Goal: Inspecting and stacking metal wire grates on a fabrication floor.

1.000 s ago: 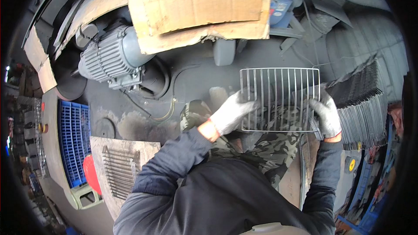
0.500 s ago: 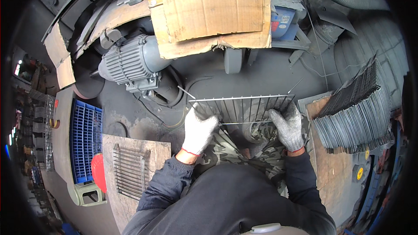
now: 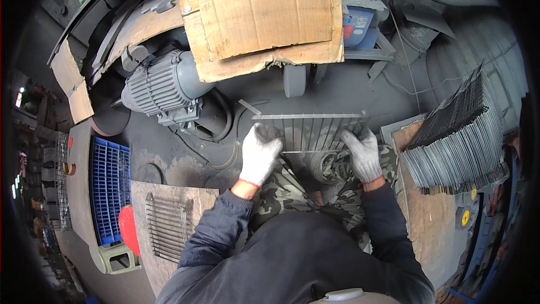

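Currently | one left hand [image 3: 260, 156], one right hand [image 3: 363, 155]: grip clasping one wire rack [image 3: 310, 116] | one grey motor [image 3: 162, 83]

So the wire rack [image 3: 310, 132] was dead centre, between the left hand [image 3: 260, 155] on its left end and the right hand [image 3: 361, 153] on its right. Over to the right, one rack stack [image 3: 458, 155] sat at the far end of the right-hand surface [image 3: 430, 219]. The other pile [image 3: 167, 228] was near the far edge of the left-hand surface [image 3: 205, 197], with a crate [image 3: 111, 191] past that surface's left edge, a motor [image 3: 163, 87] beyond its far edge and cardboard [image 3: 264, 17] right of the motor.
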{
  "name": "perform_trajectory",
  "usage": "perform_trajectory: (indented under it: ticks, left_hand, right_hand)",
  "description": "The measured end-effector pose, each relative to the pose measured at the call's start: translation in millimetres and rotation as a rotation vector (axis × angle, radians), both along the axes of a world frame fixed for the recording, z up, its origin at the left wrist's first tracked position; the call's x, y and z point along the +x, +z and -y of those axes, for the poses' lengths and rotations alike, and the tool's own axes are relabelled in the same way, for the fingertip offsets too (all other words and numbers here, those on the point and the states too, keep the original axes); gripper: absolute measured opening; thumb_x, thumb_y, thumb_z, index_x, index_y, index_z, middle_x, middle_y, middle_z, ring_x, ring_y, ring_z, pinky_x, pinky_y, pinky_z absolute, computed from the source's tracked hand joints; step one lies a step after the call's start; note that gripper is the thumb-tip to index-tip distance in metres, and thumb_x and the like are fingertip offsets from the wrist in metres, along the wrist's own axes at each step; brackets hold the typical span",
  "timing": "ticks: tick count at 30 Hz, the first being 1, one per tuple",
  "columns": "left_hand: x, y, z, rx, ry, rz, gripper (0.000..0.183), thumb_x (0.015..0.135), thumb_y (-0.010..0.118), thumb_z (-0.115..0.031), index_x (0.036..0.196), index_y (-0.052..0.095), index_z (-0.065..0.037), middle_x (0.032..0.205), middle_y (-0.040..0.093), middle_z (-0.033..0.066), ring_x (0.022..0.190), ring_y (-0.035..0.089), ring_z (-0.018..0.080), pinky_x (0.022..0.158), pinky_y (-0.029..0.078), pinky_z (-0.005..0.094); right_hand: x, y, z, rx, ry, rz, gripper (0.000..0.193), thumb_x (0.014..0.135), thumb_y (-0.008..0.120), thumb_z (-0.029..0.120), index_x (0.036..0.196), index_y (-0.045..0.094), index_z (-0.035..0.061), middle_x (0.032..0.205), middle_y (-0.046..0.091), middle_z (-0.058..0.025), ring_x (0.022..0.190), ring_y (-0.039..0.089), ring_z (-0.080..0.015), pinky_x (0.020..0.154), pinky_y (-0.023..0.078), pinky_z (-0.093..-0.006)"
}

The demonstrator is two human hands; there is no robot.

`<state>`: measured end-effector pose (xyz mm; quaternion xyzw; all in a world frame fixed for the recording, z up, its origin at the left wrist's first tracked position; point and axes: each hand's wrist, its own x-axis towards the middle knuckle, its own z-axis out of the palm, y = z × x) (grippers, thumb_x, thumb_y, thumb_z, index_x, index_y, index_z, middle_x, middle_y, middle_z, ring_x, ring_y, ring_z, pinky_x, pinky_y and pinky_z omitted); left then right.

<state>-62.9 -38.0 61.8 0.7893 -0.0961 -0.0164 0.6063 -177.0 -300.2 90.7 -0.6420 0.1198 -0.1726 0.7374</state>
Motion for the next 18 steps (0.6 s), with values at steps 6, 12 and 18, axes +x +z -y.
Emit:
perform_trajectory:
  ticks: [6,12,18]
  left_hand:
    - [42,-47,56,-0.156,-0.162,-0.536,0.010,0.087,0.072,-0.005,0.094,0.064,-0.004,0.079,0.068,0.0052,0.066,0.061,0.0139,0.063,0.052,0.0297]
    - [60,-78,48,-0.148,-0.098,-0.470,0.014,0.085,0.074,-0.006,0.097,0.067,-0.005,0.076,0.067,0.0047,0.063,0.062,0.0147,0.058,0.051,0.0318]
    - [63,-64,-37,-0.227,0.069,-0.602,0.017,0.084,0.070,-0.002,0.100,0.064,-0.004,0.080,0.069,0.0048,0.060,0.062,0.0154,0.055,0.051,0.0310]
  right_hand:
    - [34,-28,30,0.216,-0.149,-0.431,0.030,0.098,0.079,0.021,0.114,0.072,-0.0037,0.098,0.074,-0.0080,0.084,0.071,-0.0164,0.072,0.058,-0.0293]
    - [64,-64,44,0.153,-0.117,-0.473,0.030,0.097,0.078,0.025,0.115,0.074,0.0009,0.099,0.075,-0.0086,0.080,0.069,-0.0174,0.071,0.056,-0.0335]
    - [112,-69,-29,-0.052,0.094,-0.588,0.033,0.093,0.084,0.027,0.110,0.075,0.0002,0.094,0.076,-0.0060,0.077,0.067,-0.0156,0.071,0.053,-0.0346]
